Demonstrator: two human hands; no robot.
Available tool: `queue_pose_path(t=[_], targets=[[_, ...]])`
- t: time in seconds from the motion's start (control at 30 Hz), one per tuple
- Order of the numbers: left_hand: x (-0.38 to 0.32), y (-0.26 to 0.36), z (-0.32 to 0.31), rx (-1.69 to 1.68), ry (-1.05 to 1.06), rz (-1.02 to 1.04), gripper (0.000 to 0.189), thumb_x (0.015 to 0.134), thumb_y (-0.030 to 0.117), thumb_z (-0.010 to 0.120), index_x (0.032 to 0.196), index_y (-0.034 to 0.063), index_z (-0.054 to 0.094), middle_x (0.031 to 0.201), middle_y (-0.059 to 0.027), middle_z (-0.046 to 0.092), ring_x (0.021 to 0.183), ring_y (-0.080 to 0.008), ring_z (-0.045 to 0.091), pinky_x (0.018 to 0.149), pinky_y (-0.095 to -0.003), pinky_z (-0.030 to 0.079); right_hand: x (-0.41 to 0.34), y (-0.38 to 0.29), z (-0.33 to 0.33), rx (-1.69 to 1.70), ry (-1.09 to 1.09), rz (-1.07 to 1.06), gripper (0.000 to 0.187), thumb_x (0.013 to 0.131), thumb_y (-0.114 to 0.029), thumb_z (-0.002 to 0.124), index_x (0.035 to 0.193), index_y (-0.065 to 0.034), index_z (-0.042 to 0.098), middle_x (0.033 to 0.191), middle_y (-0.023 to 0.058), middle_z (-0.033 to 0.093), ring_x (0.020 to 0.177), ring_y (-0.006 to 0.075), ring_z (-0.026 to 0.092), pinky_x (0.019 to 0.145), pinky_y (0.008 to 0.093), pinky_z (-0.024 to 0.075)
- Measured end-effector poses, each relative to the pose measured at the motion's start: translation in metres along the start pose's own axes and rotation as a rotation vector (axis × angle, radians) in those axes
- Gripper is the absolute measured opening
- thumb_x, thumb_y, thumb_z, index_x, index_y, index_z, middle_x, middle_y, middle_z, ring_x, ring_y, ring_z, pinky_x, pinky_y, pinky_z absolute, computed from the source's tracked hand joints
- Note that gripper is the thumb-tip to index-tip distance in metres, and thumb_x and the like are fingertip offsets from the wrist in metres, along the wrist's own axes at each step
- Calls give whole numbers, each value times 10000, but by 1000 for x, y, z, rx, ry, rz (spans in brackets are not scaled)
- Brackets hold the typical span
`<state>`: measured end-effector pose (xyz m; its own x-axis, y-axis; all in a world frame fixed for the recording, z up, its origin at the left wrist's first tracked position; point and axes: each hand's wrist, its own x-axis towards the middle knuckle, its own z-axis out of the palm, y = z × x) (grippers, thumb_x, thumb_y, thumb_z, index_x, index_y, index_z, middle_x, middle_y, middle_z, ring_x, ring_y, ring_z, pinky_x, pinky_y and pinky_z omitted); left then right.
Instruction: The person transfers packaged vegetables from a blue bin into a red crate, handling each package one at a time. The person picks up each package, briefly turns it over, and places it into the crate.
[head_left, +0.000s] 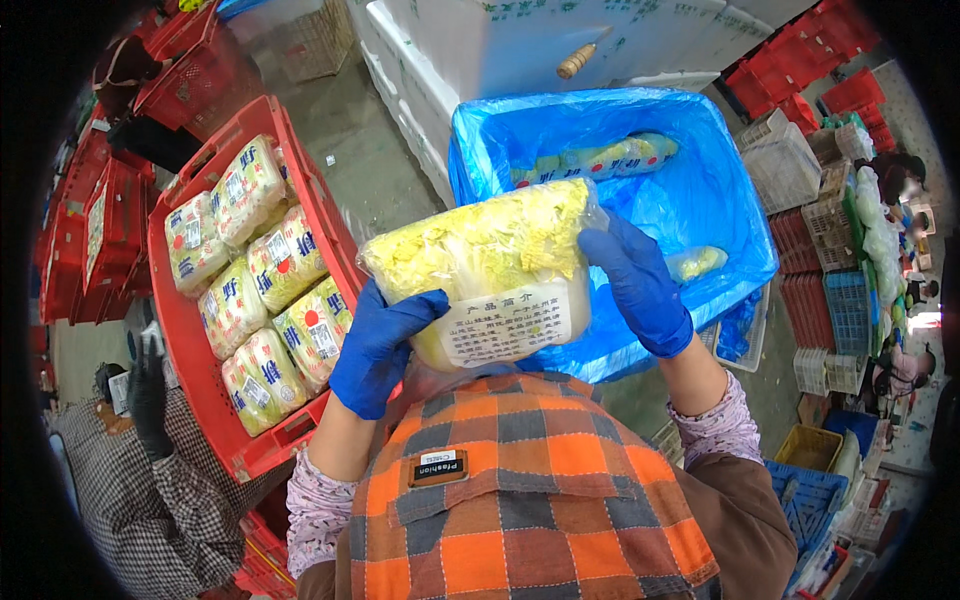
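Both of my hands wear blue gloves. Between them I hold a clear plastic pack of yellow-green baby cabbage (487, 255), its printed label facing up at me. My left hand (382, 345) grips the pack's lower left, thumb on top. At its right end my right hand (637, 277) has hold of the wrapping. Beyond the pack stands a box lined with blue plastic film (675, 225). Inside it a row of wrapped cabbage packs (600, 159) lies along the far wall, and another pack (699, 262) shows partly near the right side.
A red plastic crate (217, 397) of several cabbage packs stands at my left. Beside it is a person in a checked garment (127, 480). White foam boxes (420, 67) rise behind the blue liner; a wooden-handled tool (577, 61) is on one. Stacked crates (806, 277) line the right.
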<state>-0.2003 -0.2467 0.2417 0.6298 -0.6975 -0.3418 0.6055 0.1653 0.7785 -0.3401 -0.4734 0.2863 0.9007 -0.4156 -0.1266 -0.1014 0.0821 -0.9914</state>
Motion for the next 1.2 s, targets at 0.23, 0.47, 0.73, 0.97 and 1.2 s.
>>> queue_pose_path(t=[0.23,0.47,0.73,0.97,1.2], targets=[[-3,-5,-7,-153,-19,-22,540,781,9,659,1291,-37,486,1144,-110,639,1022,-210,640,921,-339,502,-10,14,1,111,69,-108,512,876,-93,663,1352,-21,491,1313,93,547,1158,187,546,998,332,436],[-6,-12,9,-162,-9,-8,522,791,-11,651,1287,-34,489,1141,-115,639,1032,-221,634,917,-342,504,-16,26,15,316,49,-132,641,772,-21,744,1362,-55,497,1474,134,395,1315,238,430,1084,360,366],[-16,-20,16,156,130,4,503,739,-72,703,1211,-26,535,1109,-114,651,971,-193,645,864,-333,521,-6,22,15,202,99,-188,554,765,-51,764,1286,-52,575,1509,93,361,1333,241,411,1081,365,372],[-17,-24,11,-19,117,-63,480,752,-80,663,1209,-33,527,1075,-122,660,939,-187,655,849,-342,528,-9,22,21,338,90,-182,356,781,-40,738,1130,-29,669,1530,95,321,1352,247,380,1078,368,366],[-23,-32,14,-30,137,-19,483,751,-77,659,1212,-23,525,1077,-115,656,949,-198,651,850,-346,528,-15,38,22,92,113,-310,409,765,-34,748,1161,-18,648,1513,138,337,1360,273,368,1083,383,348]])
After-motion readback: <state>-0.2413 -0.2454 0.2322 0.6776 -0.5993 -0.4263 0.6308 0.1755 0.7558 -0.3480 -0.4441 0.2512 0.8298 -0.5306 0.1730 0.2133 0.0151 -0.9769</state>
